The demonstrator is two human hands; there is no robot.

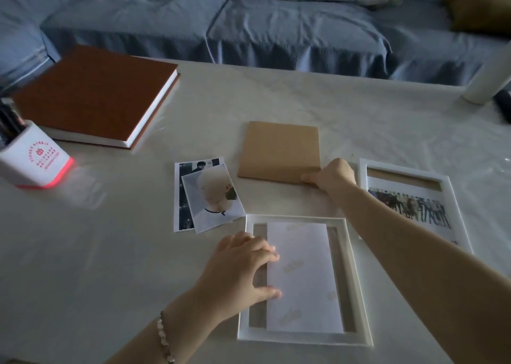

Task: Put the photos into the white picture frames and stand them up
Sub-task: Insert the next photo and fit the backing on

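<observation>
Two hands at work on a white picture frame and its brown backing board.
The left hand (243,267) lies flat, fingers extended, pressing the left edge of a face-down photo (304,275) that sits inside the near frame (304,337), which lies flat on the surface (110,239). The right hand (333,174) reaches farther out and grips the near right corner of the backing board (279,148), fingers curled over its edge. To the right, a second frame (401,168) lies flat with a group photo (409,203) in it. Two loose photos (213,200) overlap just left of the near frame. At far left are a brown album (94,92) and a white pen holder (36,159); a blue sofa (249,23) runs behind.
</observation>
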